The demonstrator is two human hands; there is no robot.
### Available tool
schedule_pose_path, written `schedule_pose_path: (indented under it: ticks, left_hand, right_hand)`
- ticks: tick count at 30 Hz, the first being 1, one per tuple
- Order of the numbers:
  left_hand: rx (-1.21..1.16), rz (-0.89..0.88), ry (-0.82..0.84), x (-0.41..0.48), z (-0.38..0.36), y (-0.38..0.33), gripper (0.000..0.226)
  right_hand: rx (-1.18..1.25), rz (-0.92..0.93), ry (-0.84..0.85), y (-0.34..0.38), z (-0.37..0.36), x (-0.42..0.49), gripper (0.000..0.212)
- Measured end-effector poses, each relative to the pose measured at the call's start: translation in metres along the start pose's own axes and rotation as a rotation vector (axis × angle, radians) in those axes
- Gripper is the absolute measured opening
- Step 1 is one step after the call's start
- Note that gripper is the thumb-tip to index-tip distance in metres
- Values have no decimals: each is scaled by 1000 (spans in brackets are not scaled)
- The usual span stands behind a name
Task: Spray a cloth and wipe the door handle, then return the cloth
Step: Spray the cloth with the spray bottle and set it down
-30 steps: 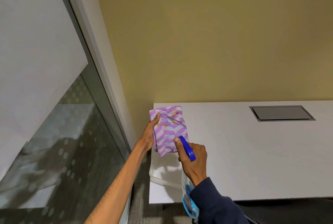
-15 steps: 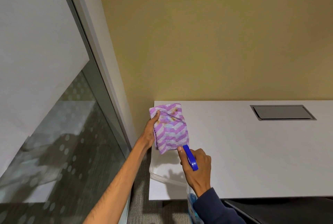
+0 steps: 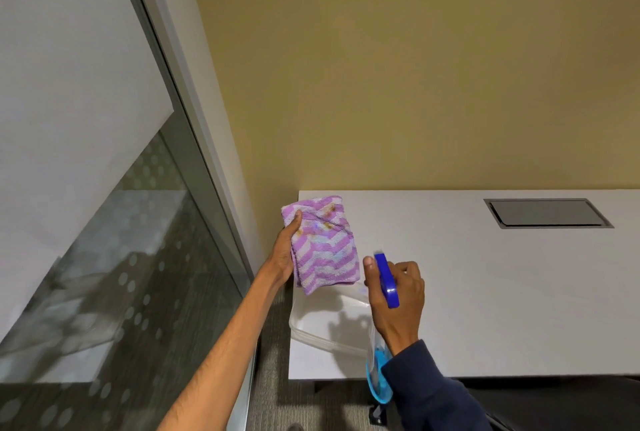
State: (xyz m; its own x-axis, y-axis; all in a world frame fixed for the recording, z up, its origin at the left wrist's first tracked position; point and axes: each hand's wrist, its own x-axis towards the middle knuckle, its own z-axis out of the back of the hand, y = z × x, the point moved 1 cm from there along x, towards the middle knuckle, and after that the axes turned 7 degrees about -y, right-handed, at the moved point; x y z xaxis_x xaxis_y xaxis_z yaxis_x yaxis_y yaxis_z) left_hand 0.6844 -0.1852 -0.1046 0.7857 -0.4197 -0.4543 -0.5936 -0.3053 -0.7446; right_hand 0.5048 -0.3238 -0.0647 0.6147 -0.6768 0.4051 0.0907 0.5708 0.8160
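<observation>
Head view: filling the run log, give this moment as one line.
step: spray cloth | left hand: holds purple cloth | right hand: grips spray bottle | clear tub on table

The cloth (image 3: 323, 246) is purple and white in a zigzag pattern, with brownish stains near its top. The spray bottle (image 3: 380, 375) has a deep blue head over what looks like pale blue liquid. The table (image 3: 485, 292) is white, the wall (image 3: 415, 67) mustard yellow, the sleeve (image 3: 433, 392) navy.
</observation>
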Motion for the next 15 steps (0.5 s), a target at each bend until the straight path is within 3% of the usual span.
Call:
schedule_pose_path:
  ticks: [5,15]
  left_hand:
    - [-42,-1,-17,-2,9,-3,43]
    - [-4,-6,-37,-3,31,-4,44]
  right_hand:
    - [72,-68,-52,3,-6,29,65]
    - [95,-79,-151,-4,-41,49,59]
